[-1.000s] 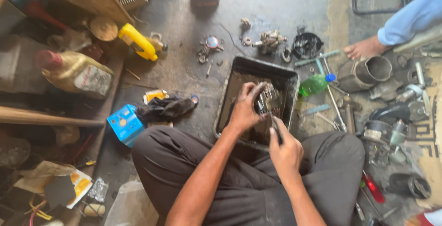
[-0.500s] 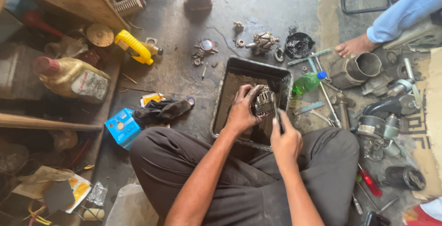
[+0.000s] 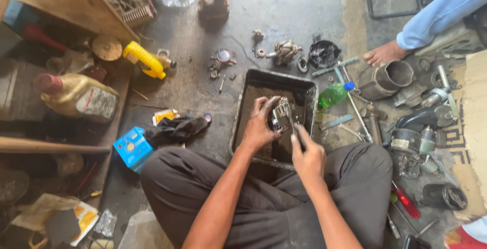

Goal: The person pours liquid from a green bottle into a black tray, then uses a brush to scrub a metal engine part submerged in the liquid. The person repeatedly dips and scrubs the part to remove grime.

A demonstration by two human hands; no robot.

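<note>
the left hand (image 3: 258, 127) stays clasped around a greasy grey metal motor part (image 3: 280, 116) over the black rectangular metal tray (image 3: 309, 87). the right hand (image 3: 307, 155), at five o'clock, has closed in, pinching a thin dark tool (image 3: 296, 131) against it.

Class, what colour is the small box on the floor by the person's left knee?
Blue box, head view.
</note>
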